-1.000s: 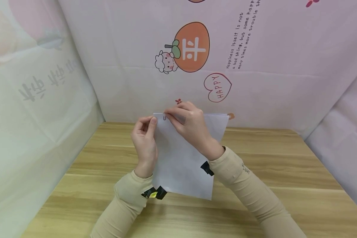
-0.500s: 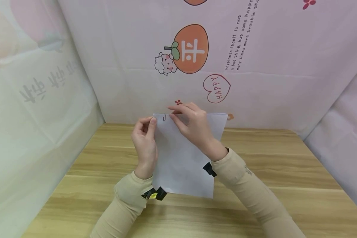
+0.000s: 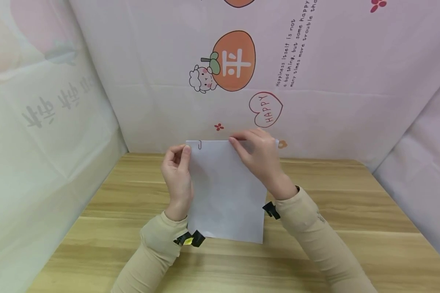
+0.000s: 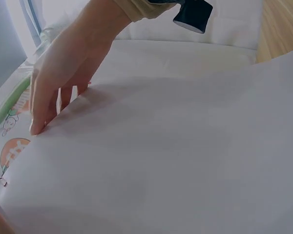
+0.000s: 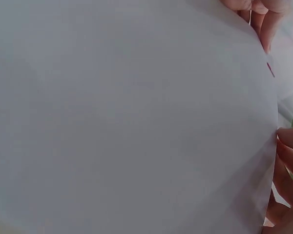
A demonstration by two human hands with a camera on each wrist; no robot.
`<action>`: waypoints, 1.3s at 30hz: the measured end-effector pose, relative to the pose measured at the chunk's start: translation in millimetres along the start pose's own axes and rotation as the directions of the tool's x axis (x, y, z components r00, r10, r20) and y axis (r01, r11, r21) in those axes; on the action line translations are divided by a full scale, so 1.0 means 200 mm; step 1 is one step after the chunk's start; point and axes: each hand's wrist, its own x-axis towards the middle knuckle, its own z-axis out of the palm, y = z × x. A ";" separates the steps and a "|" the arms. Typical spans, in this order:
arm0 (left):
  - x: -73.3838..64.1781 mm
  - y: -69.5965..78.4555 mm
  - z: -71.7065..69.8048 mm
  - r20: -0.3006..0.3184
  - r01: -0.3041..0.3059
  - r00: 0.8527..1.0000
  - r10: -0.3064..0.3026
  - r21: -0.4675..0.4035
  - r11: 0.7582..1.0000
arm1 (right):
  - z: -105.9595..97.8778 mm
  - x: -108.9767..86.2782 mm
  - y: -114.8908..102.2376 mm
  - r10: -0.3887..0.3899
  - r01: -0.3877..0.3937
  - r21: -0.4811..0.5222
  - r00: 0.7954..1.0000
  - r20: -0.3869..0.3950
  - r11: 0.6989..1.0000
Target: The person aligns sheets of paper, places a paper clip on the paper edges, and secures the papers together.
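White sheets of paper (image 3: pixel 227 195) stand tilted up over the table in the head view. A dark reddish paper clip (image 3: pixel 200 145) sits on their top edge near the left corner. My left hand (image 3: pixel 177 175) pinches that corner, thumb in front, just left of the clip. Further right along the same edge, my right hand (image 3: pixel 260 156) pinches the paper between thumb and fingertips. The right wrist view has the clip (image 5: pixel 270 69) beside the left fingertips, with the right hand (image 5: pixel 288 170) lower on the edge. Behind the paper, the left hand's other fingers are partly hidden.
A wood-grain table (image 3: pixel 333 228) lies below. White printed cloth (image 3: pixel 161 61) rises behind it and at both sides. Black wrist cameras are strapped at the left cuff (image 3: pixel 165 232) and the right cuff (image 3: pixel 297 207).
My right hand has let go of the paper clip and moved right along the top edge, where it now grips the paper. The clip stays on the edge; my left hand has hardly moved.
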 end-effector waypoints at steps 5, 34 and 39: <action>0.00 0.00 0.00 -0.012 0.005 1.000 -0.005 -0.004 1.000 | -0.03 -0.02 0.05 0.011 -0.013 -0.045 0.998 -0.058 0.999; 0.02 -0.03 0.01 -0.023 0.030 0.999 -0.031 -0.039 0.999 | -0.09 -0.12 0.14 0.335 -0.296 0.212 0.925 -0.179 0.931; 0.02 -0.04 0.00 -0.020 0.024 0.999 -0.025 -0.028 0.999 | -0.13 -0.13 0.06 0.390 -0.350 0.247 0.911 -0.135 0.904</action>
